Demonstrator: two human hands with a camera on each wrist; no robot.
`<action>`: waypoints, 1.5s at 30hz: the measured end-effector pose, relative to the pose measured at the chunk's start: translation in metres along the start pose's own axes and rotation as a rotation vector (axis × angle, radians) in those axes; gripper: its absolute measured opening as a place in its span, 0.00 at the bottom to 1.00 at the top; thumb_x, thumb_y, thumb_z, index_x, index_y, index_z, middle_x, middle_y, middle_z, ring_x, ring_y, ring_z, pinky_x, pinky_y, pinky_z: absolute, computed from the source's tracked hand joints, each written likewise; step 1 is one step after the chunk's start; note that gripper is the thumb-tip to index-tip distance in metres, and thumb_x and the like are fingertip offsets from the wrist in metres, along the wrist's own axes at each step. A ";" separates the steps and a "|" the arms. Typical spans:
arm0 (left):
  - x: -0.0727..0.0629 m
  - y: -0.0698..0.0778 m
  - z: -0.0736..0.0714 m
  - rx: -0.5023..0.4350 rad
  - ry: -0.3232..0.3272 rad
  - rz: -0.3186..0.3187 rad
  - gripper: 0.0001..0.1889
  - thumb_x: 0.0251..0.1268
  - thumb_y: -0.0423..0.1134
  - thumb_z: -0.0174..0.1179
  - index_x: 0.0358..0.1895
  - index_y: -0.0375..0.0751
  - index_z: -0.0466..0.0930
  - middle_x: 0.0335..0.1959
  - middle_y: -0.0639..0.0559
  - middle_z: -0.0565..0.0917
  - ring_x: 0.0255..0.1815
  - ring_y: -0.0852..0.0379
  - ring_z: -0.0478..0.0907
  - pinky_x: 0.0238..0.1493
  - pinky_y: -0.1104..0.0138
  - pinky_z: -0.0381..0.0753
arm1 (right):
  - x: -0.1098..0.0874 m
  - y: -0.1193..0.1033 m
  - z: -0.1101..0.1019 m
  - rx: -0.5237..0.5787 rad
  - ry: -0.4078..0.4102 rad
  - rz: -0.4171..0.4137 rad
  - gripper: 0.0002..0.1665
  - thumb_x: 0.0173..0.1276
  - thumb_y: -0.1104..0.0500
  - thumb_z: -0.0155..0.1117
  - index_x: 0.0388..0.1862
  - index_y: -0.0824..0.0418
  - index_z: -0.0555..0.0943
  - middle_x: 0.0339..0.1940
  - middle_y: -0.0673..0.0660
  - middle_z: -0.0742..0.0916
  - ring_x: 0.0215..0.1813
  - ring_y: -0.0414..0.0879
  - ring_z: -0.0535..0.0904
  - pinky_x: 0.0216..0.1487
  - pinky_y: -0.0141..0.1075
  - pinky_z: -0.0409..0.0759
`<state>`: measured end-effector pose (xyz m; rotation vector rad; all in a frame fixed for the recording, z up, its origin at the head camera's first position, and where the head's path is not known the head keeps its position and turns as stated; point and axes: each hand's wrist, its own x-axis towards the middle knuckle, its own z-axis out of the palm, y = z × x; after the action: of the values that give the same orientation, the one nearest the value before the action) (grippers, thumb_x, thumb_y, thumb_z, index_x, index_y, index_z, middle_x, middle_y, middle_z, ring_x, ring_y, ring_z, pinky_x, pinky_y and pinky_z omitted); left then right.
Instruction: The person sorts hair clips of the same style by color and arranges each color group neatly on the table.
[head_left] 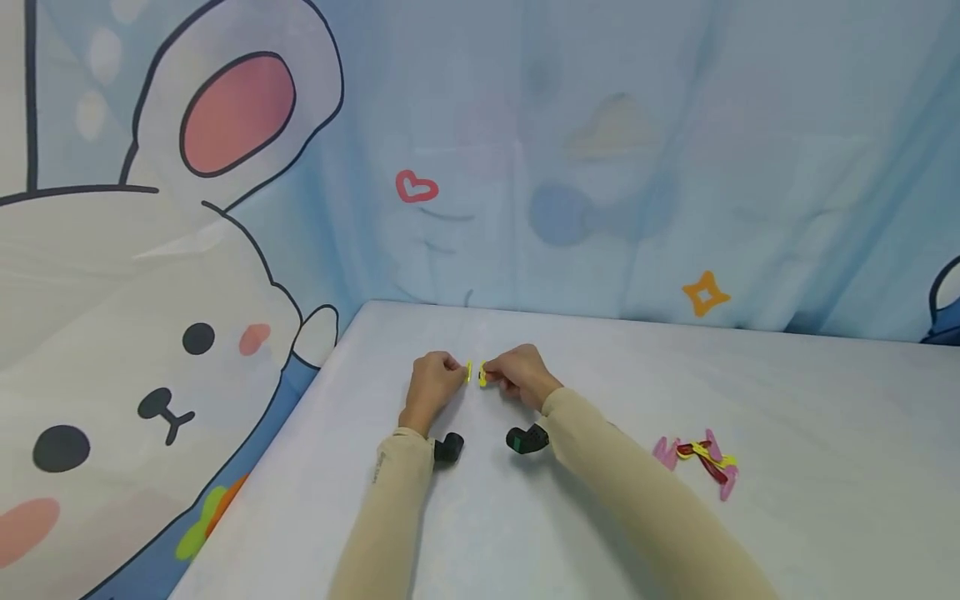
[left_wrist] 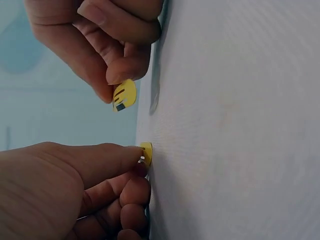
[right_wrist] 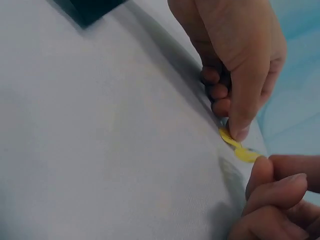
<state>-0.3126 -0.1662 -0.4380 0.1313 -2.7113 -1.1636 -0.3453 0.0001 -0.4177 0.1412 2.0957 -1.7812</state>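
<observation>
My left hand (head_left: 433,383) pinches a small yellow hair clip (head_left: 468,372) between thumb and finger, low over the white table. Facing it, my right hand (head_left: 522,375) pinches a second yellow hair clip (head_left: 482,375), with a narrow gap between the two in the head view. In the left wrist view the right hand's clip (left_wrist: 125,95) shows slots and a dark spot, while the left hand's clip (left_wrist: 147,152) is partly covered by the thumb. The clips (right_wrist: 246,155) look close together in the right wrist view; whether they touch I cannot tell.
To the right on the white table (head_left: 810,433) lies a loose pile of pink (head_left: 729,483), yellow and dark red clips (head_left: 712,468). Dark wrist cameras (head_left: 527,439) sit below both hands. A printed blue curtain (head_left: 480,250) hangs behind the table's far edge.
</observation>
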 end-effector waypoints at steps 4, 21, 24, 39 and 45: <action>0.000 -0.001 -0.001 -0.004 -0.013 -0.014 0.08 0.71 0.34 0.68 0.31 0.36 0.84 0.28 0.49 0.82 0.30 0.54 0.76 0.34 0.63 0.75 | 0.005 0.002 0.003 0.004 0.011 -0.010 0.10 0.75 0.63 0.69 0.32 0.66 0.85 0.20 0.51 0.81 0.18 0.37 0.66 0.21 0.29 0.63; 0.001 -0.004 0.003 -0.020 -0.005 0.015 0.09 0.72 0.32 0.67 0.30 0.37 0.84 0.27 0.49 0.81 0.30 0.54 0.75 0.36 0.62 0.75 | 0.016 -0.001 0.021 -0.055 0.147 0.044 0.08 0.71 0.67 0.69 0.29 0.65 0.84 0.16 0.50 0.80 0.16 0.37 0.69 0.20 0.29 0.68; 0.002 -0.004 0.003 -0.015 0.001 0.014 0.09 0.71 0.32 0.67 0.30 0.36 0.84 0.28 0.49 0.81 0.31 0.54 0.75 0.37 0.62 0.75 | 0.018 0.000 0.024 -0.113 0.166 0.043 0.06 0.72 0.66 0.68 0.34 0.67 0.86 0.17 0.51 0.81 0.16 0.38 0.70 0.20 0.30 0.68; 0.000 0.002 0.004 -0.024 -0.021 0.009 0.07 0.72 0.33 0.67 0.33 0.36 0.84 0.29 0.49 0.82 0.31 0.54 0.76 0.35 0.64 0.75 | 0.004 0.006 0.014 -0.022 0.185 -0.031 0.09 0.76 0.67 0.65 0.39 0.72 0.87 0.21 0.54 0.85 0.18 0.38 0.75 0.22 0.28 0.73; -0.004 0.000 0.005 -0.031 -0.012 0.000 0.07 0.71 0.33 0.67 0.32 0.36 0.84 0.27 0.49 0.81 0.30 0.53 0.75 0.34 0.63 0.74 | -0.015 0.013 -0.003 0.143 0.091 -0.102 0.18 0.80 0.64 0.61 0.60 0.77 0.82 0.37 0.59 0.90 0.25 0.39 0.83 0.28 0.28 0.81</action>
<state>-0.3097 -0.1619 -0.4418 0.1202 -2.7020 -1.2089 -0.3281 0.0084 -0.4240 0.1599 2.0700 -2.0205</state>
